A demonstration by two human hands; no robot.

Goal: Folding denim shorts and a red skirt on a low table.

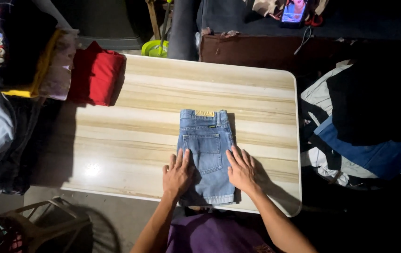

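**Folded denim shorts pressed flat under both hands**

A pair of light blue denim shorts (pixel 207 154), folded lengthwise into a narrow rectangle, is laid on the pale wood-grain counter (pixel 135 117), right of its middle and close to its near edge. The waistband with its tan patch is turned toward the far side; the hem is turned toward the near edge. One back pocket is seen facing up.

The left hand (pixel 177 174) is laid flat on the near left part of the shorts, fingers spread and pointed toward the far side, with part of the palm over the left edge of the fabric. The right hand (pixel 241 170) is laid flat along the near right edge, partly on the denim and partly on the counter beside it. Neither grip is closed: the fingers of both are held apart and straight, and nothing is clasped. The pocket is left showing between the two hands.

At the far left corner of the counter a folded red cloth (pixel 96 75) is placed, well apart from the shorts. Beyond it, off the left edge, a stack of folded dark and yellow garments (pixel 20 51) is seen. To the right of the counter a loose heap of black, white and blue clothes (pixel 364 126) is piled.
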